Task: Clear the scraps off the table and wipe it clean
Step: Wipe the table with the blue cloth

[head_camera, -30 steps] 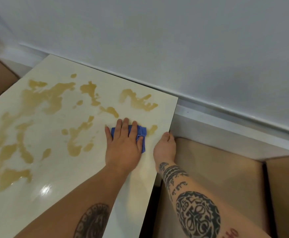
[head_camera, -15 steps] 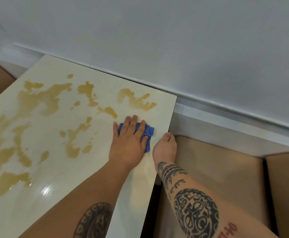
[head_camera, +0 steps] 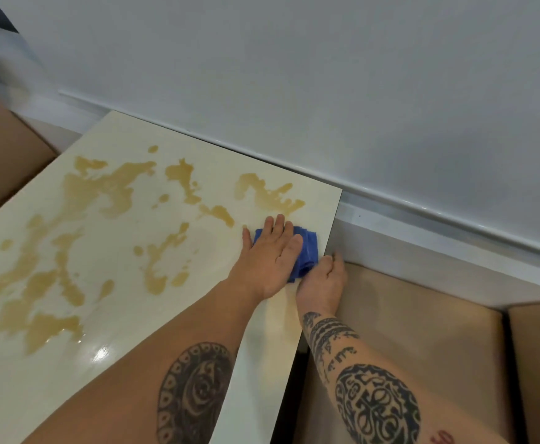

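Item: tabletop point(head_camera: 70, 363), cream and glossy, patterned with amber-brown blotches. Whether these are spilled liquid or part of the surface finish cannot be told. Its far edge meets a pale wall point(head_camera: 326, 75); its right edge drops off beside tan cushioned seating point(head_camera: 422, 331).

Item: blue cloth point(head_camera: 308, 251), folded, lying on the tabletop at the right edge, close to the far right corner. Part of it shows past the fingers on the edge side.

Item: left hand point(head_camera: 270, 261), laid flat on the cloth with fingers straight and together, pressing down. Its grip is open; nothing is curled round the cloth.

Item: right hand point(head_camera: 323, 282), at the tabletop's right edge just beside the cloth, fingers curled at the rim, apparently cupped below the edge. Whether it holds anything cannot be told; the palm side is hidden.

Item: scraps. None visible on the surface from this view.

Assessed step: sweeping toward the edge into the waiting right hand; wiping appears only begun, most of the tabletop untouched.

Risks noted:
- Crumbs pushed over the rim may miss the cupped hand and land on the seating, since the cloth sits right at the drop-off.
- The cloth, held by flat pressure alone, may slip from under the palm on the glossy surface.
- If the blotches are liquid, one small folded cloth may smear rather than lift them.
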### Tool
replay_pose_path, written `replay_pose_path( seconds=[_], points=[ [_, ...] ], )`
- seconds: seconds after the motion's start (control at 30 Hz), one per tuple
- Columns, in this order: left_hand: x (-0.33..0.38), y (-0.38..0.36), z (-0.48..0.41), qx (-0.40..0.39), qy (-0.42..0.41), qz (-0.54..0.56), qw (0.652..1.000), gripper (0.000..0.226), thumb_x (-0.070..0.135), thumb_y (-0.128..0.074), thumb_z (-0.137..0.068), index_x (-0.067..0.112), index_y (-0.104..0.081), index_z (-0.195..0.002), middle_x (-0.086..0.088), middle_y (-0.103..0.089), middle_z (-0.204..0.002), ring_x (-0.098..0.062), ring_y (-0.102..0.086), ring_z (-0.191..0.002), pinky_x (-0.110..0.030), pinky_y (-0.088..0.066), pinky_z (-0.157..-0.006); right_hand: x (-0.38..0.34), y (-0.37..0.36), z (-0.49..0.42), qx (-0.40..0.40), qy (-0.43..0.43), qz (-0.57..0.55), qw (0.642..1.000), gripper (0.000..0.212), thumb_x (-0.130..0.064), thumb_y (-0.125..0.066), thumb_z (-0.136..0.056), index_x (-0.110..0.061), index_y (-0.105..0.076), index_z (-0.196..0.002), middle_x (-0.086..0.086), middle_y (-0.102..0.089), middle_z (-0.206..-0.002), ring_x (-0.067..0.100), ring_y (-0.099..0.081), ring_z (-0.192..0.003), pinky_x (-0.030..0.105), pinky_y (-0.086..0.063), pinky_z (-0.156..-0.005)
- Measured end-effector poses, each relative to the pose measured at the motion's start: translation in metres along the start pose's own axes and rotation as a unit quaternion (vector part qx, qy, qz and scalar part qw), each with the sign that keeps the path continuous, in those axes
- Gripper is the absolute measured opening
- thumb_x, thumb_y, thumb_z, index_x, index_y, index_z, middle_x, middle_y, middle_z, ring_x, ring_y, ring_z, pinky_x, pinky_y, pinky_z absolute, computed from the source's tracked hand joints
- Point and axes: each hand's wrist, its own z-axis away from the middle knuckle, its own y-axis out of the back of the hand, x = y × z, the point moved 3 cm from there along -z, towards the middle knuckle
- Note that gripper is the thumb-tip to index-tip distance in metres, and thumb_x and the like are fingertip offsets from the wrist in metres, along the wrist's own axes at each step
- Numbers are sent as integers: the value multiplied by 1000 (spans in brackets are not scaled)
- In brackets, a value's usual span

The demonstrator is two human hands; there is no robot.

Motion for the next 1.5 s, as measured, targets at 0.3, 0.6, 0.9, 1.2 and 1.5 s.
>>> replay_pose_path(
  seconds=[0.3, 0.6, 0.9, 1.2, 1.5],
  points=[
    [-66, -4, 60, 171, -25, -39, 984, 63, 40, -23, -98, 12, -47, -149, -6, -42, -158, -21, -24, -153, -28, 2, -126, -39, -39, 28, -137, 332, 466, 809, 66, -56, -26, -103, -25, -14, -160, 1, -10, -168, 22, -2, -155, 44, -6, -123],
    [-67, -14, 58, 185, -37, -131, 973, 53, 30, -39, -97, 4, -60, -137, -11, -54, -146, -26, -41, -143, -36, -16, -123, -47, -31, -36, -102, 301, 528, 788, 66, -49, -24, -104, -15, -12, -160, 10, -11, -167, 30, -2, -154, 49, -6, -125],
    [-67, -9, 61, 202, 1, -82, 976, 65, 31, -45, -93, 8, -36, -153, -9, -31, -162, -22, -30, -149, -35, -21, -121, -59, -67, -41, -104, 377, 482, 784, 67, -58, -19, -101, -23, -23, -158, 13, -27, -159, 36, -18, -149, 48, -6, -125],
    [-66, -9, 58, 186, 3, -107, 977, 69, 33, -46, -92, 6, -36, -154, -10, -36, -160, -23, -34, -148, -30, -17, -122, -107, -133, -80, -163, 301, 294, 892, 45, -30, -26, -103, -8, -55, -130, 12, -57, -130, 33, -44, -126, 44, -32, -112],
    [-64, -9, 57, 171, -3, -125, 977, 58, 33, -44, -92, 6, -56, -142, -9, -51, -150, -24, -40, -145, -35, -24, -119, -108, -147, -85, -159, 300, 496, 799, 55, -42, -18, -108, -26, -14, -160, 11, -1, -168, 31, 3, -154, 45, 3, -125]
  ],
)
